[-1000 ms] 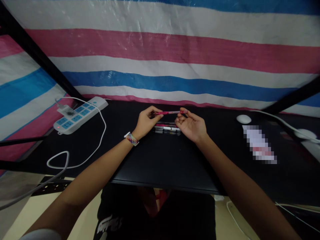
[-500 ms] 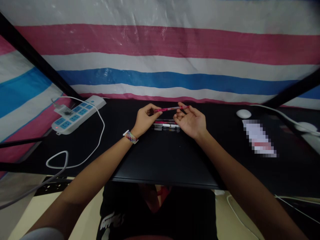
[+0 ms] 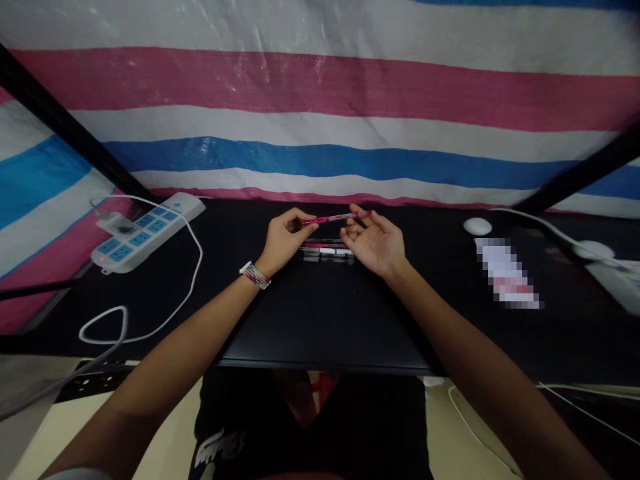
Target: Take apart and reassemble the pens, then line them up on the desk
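A red pen (image 3: 336, 217) is held level above the black table, spanning both hands. Its left end is pinched between the thumb and fingers of my left hand (image 3: 285, 239). The right end rests between the thumb and fingertips of my right hand (image 3: 376, 243), whose palm faces up. Just below the raised pen, several pens lie side by side on the table, among them a white one (image 3: 336, 253); my right fingers hide part of their right ends.
At the left is a white power strip (image 3: 145, 233) with a plug and a looping white cable (image 3: 200, 267). To the right are a white rounded object (image 3: 477, 227) and a pixelated pale item (image 3: 507, 273). The table's (image 3: 325, 333) front edge is near my body.
The view has shifted slightly, so the table things appear a little further left. Both hands keep the same hold on the red pen.
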`<state>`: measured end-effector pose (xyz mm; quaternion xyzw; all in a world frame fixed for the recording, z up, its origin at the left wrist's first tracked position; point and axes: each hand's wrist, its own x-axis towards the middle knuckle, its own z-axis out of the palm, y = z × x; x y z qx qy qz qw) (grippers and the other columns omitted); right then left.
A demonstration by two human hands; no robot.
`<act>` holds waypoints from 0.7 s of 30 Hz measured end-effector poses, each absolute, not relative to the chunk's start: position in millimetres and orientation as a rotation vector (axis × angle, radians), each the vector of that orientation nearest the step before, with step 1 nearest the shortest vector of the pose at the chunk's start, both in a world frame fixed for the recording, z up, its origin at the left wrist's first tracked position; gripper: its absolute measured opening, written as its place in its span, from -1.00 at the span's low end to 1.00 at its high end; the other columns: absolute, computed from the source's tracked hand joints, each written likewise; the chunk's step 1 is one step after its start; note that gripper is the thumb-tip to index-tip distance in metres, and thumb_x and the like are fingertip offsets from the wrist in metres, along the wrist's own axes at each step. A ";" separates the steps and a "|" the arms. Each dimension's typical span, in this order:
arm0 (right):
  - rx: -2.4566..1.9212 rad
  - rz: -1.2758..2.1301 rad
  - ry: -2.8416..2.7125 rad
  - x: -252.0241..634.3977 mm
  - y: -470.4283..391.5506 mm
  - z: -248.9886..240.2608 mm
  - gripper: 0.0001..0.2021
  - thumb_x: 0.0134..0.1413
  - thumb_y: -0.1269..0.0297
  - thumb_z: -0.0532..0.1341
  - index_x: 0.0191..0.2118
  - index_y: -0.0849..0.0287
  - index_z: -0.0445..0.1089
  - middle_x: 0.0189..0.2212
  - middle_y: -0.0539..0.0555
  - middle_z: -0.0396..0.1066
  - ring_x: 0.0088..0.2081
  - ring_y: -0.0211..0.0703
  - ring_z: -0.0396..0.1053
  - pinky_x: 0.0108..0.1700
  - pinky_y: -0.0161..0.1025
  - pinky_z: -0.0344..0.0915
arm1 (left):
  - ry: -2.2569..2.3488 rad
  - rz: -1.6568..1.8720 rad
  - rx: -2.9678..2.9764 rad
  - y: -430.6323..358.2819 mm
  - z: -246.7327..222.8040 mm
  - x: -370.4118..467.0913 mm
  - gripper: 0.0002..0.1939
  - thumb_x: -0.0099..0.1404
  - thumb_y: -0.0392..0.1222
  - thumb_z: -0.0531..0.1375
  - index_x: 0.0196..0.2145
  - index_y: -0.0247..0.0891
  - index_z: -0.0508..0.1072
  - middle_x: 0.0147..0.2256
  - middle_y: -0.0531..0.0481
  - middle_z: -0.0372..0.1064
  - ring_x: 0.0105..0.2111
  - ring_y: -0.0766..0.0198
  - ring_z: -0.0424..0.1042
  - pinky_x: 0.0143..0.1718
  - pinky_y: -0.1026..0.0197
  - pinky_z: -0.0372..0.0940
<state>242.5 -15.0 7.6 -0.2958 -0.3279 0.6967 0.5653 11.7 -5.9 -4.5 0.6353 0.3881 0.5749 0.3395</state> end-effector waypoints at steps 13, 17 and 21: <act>-0.679 1.671 -0.754 243.6 -12.5 5.5 -0.78 0.34 0.14 0.27 -0.03 0.05 0.60 -0.25 0.11 0.59 -0.13 -0.02 0.55 0.34 0.11 0.49 | 1.022 1.492 1.693 -2.7 -5.7 9.3 -0.87 0.29 -0.18 0.48 -0.23 -0.20 0.65 -0.21 -0.06 0.69 -0.23 0.19 0.62 -0.12 0.09 0.50; -0.686 1.697 -0.801 245.9 -12.1 6.3 -0.79 0.26 0.20 0.32 -0.04 0.06 0.60 -0.23 0.11 0.60 -0.12 -0.03 0.55 0.40 0.12 0.43 | 1.031 1.490 1.692 -0.5 -8.5 8.0 -0.87 0.30 -0.18 0.47 -0.22 -0.19 0.64 -0.20 -0.05 0.69 -0.20 0.18 0.63 -0.09 0.08 0.51; -0.710 1.688 -0.821 246.3 -12.2 7.8 -0.77 0.25 0.17 0.33 -0.03 0.05 0.60 -0.22 0.11 0.61 -0.08 0.01 0.56 0.41 0.16 0.42 | 1.033 1.484 1.708 0.1 -9.1 7.3 -0.87 0.31 -0.17 0.47 -0.21 -0.19 0.65 -0.20 -0.06 0.69 -0.20 0.18 0.63 -0.08 0.08 0.50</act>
